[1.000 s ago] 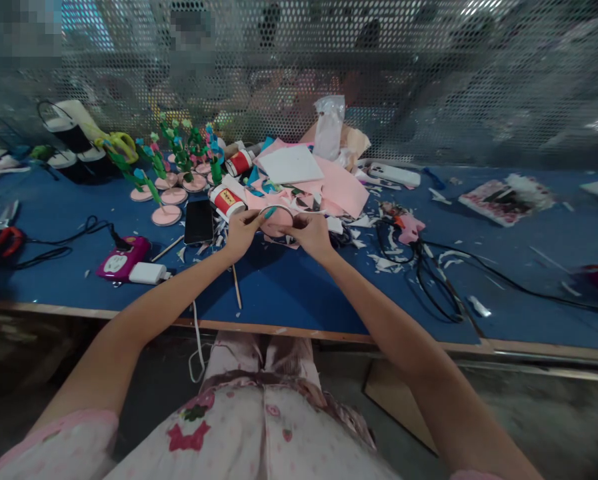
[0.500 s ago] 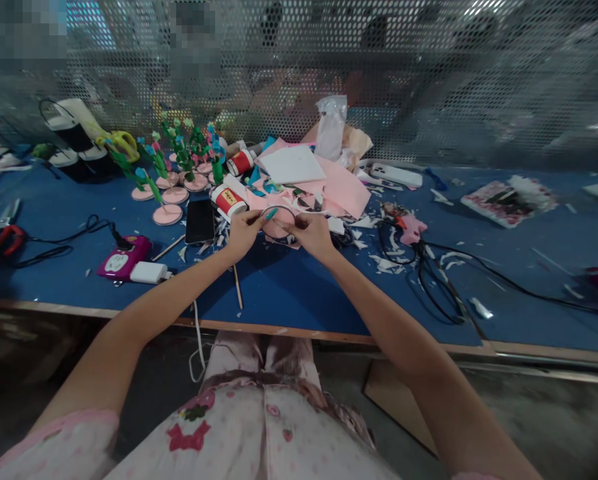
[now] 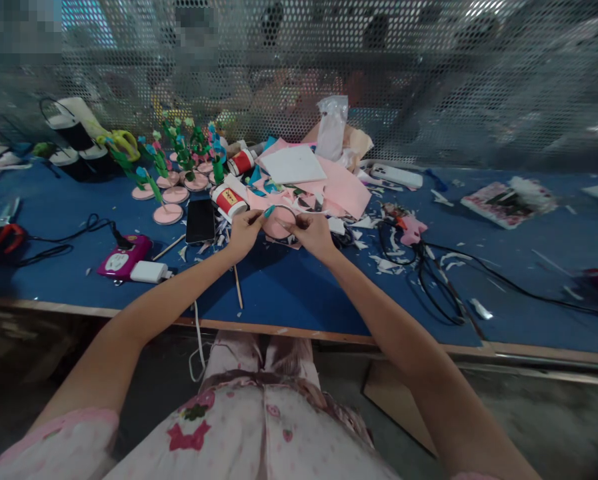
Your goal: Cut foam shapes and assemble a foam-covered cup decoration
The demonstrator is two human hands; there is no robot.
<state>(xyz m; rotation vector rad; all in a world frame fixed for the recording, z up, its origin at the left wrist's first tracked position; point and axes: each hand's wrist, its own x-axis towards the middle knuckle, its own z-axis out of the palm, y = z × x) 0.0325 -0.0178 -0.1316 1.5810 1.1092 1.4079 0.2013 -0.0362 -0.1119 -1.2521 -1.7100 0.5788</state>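
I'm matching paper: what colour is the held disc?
The disc is pink, clearest in the head view.

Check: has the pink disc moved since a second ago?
No: the pink disc, held by left hand and right hand, shows no clear shift against the black phone. Turning: cannot tell.

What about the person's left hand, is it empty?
No, the left hand pinches the edge of a round pink disc, which the right hand also holds.
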